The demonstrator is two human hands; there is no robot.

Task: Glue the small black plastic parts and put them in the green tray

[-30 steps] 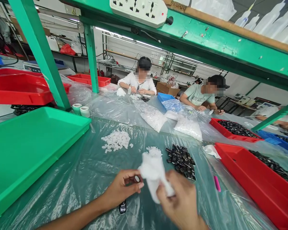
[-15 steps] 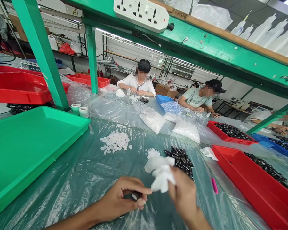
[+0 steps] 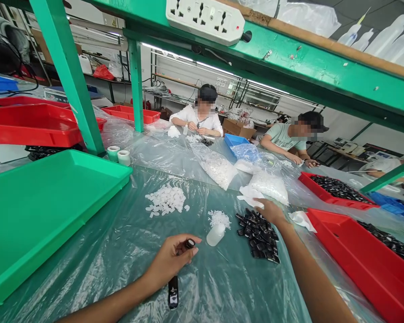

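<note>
My left hand (image 3: 175,255) is closed round a small dark piece (image 3: 189,243) with a rounded end, held above the plastic-covered table. Below my left wrist lies a glossy black strip-shaped piece (image 3: 173,294). Stretched out beyond the pile of black pieces (image 3: 258,237), my right hand (image 3: 271,211) has its fingertips on a crumpled white tissue (image 3: 251,196). Between my hands a small translucent white bottle (image 3: 216,235) rests tilted against a heap of tiny white bits (image 3: 219,218). A pile of larger flat white pieces (image 3: 166,200) lies farther left.
A green tray (image 3: 54,193) fills the left side, red trays (image 3: 350,260) the right. Filled plastic bags (image 3: 269,185) lie beyond the piles. Overhead runs a green shelf beam (image 3: 306,58) with a power strip (image 3: 205,20). Two people (image 3: 202,114) (image 3: 291,139) sit across the table.
My right hand has moved forward with the tissue, from beside my left hand to beyond the black pile. The white bottle and the black piece below my left wrist now show more plainly.
</note>
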